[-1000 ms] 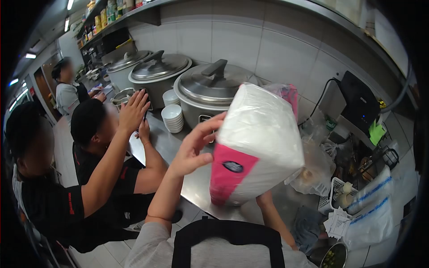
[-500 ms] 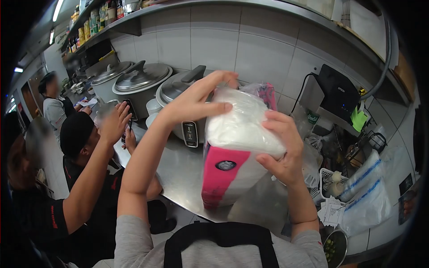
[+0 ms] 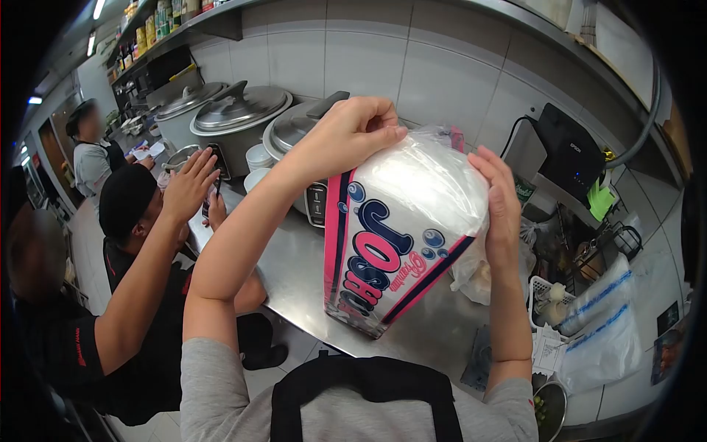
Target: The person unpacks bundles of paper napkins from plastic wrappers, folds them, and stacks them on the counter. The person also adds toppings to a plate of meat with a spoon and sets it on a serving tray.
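A large plastic-wrapped pack (image 3: 390,243), white with pink and dark blue printing, stands tilted on the metal counter (image 3: 283,272). At its top left edge, my left hand (image 3: 364,125) pinches the clear wrap between thumb and fingers. My right hand (image 3: 501,210) lies against the pack's upper right side, its fingers curled round the edge. The far side of the pack and part of its crumpled top wrap are hidden.
Large lidded cookers (image 3: 243,110) stand along the tiled wall, with white bowls (image 3: 258,156) beside them. A black printer (image 3: 563,155), a white basket (image 3: 549,298) and plastic bags (image 3: 604,324) are on the right. Co-workers (image 3: 132,214) are at the left.
The pack has turned, so a broad printed side now faces me instead of the pink panel. My left hand has closed on the wrap, and my right hand has moved up along the side.
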### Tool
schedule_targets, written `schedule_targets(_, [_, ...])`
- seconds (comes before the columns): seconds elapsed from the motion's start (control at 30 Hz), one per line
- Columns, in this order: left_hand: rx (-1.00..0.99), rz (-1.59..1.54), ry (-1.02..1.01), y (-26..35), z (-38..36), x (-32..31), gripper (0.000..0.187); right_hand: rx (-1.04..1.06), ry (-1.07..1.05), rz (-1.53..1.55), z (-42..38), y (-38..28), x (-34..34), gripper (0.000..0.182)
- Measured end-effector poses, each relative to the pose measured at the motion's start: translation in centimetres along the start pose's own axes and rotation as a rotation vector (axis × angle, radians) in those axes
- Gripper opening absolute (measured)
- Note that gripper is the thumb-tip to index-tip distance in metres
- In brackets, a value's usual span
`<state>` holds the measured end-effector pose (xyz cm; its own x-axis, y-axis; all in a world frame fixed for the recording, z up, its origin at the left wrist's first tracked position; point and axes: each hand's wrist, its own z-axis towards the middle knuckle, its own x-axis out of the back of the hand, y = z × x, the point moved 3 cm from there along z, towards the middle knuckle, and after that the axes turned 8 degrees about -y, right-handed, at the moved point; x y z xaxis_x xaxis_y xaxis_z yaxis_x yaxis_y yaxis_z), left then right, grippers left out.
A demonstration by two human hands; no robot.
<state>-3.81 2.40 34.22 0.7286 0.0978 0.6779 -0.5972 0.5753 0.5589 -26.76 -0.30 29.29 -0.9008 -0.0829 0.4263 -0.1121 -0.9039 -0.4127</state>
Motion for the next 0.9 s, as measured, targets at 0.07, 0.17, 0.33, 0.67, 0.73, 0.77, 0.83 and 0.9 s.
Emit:
schedule_targets(0.07, [0.057,-0.019,0.031,0.5,0.0,-0.3,0.025,0.025,-0.056,-0.037,1.4,-1.4,0.7,0.04])
schedule_targets(0.17, [0.057,-0.08,0.118,0.4,0.6,-0.3,0.025,0.07,-0.206,-0.339,3.3,-4.4,1.5,0.04])
schedule_targets(0.33, [-0.102,-0.194,0.257,1.8,0.8,1.9,0.021,0.042,-0.315,-0.183,5.2,-5.2,0.8,0.038])
schedule_targets(0.67, [-0.285,0.396,0.149,3.8,-5.1,-15.5,0.043,-0.17,-0.155,0.164,-8.4,4.7,-4.7,0.078])
schedule_targets(0.73, [-0.263,0.422,0.045,3.4,-6.2,-19.3,0.044,-0.302,-0.055,0.155,-13.1,6.5,-5.3,0.075])
schedule_targets(0.77, [-0.257,0.412,0.037,3.0,-6.8,-20.7,0.044,-0.429,0.053,0.134,-15.3,7.6,-5.4,0.073])
schedule_targets(0.83, [-0.228,0.441,-0.183,1.9,-7.9,-24.2,0.036,-0.539,0.095,0.28,-19.5,8.4,-7.0,0.068])
schedule_targets(0.9, [-0.213,0.425,-0.281,0.1,-9.5,-28.0,0.03,-0.657,0.173,0.406,-23.7,10.5,-8.5,0.064])
